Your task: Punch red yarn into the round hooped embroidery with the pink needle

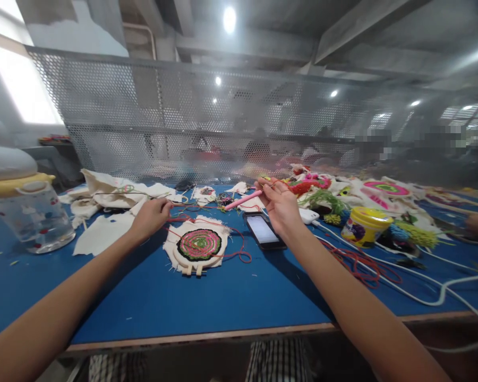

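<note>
Between my hands, an embroidery hoop (198, 263) lies on the blue table, its cream cloth (171, 245) worked in pink, green and black rings of yarn. My right hand (281, 204) is raised above a phone and grips a pink punch needle (242, 200), which points left. Beyond the hoop's left side, my left hand (151, 217) is closed in a pinch, with red yarn (183, 218) at its fingertips. More of this yarn loops across the cloth and right of the hoop. The exact grip on the yarn is partly hidden.
A phone (263, 232) with its screen lit lies below my right hand. Right are a yellow tub (366, 225), white cables (414, 297), piled yarn and cloth. A water bottle (30, 212) stands left. Another person's hand (477, 225) shows at the right edge.
</note>
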Motion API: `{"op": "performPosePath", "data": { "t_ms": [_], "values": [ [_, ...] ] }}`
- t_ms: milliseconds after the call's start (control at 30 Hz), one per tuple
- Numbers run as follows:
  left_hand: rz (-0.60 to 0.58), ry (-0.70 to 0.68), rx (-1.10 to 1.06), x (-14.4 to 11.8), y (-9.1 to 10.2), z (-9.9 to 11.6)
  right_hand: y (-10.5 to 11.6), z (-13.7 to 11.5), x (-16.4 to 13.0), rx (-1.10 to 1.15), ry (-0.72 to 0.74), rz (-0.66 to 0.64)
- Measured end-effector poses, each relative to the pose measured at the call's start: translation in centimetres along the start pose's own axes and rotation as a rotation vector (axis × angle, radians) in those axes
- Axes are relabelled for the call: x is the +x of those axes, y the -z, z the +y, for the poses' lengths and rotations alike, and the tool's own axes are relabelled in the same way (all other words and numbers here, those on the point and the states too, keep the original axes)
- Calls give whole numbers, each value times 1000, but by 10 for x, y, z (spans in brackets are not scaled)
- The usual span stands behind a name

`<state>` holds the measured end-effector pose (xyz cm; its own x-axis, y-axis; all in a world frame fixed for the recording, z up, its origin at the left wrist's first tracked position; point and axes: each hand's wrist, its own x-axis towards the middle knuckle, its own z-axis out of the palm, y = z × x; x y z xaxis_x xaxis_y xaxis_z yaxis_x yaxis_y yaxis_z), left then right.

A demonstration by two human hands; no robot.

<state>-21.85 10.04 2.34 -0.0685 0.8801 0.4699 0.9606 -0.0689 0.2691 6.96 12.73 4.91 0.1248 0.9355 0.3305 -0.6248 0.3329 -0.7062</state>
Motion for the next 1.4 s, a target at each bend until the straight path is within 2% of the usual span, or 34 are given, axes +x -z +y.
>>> {"op": "performPosePath", "data": {
  "t_ms": [267, 500, 1033, 1400],
  "values": [
    [11, 116, 214, 12, 5, -30, 2, -1, 2, 10, -10, 50],
    [10, 196, 307, 13, 6, -46, 5, 2, 1, 24, -10, 19],
    [-15, 219, 379, 14, 0, -59, 8, 4, 5, 29, 13, 24],
    [-109, 255, 436, 10, 3, -60, 7, 1, 4, 14, 1, 46]
  ]
}}
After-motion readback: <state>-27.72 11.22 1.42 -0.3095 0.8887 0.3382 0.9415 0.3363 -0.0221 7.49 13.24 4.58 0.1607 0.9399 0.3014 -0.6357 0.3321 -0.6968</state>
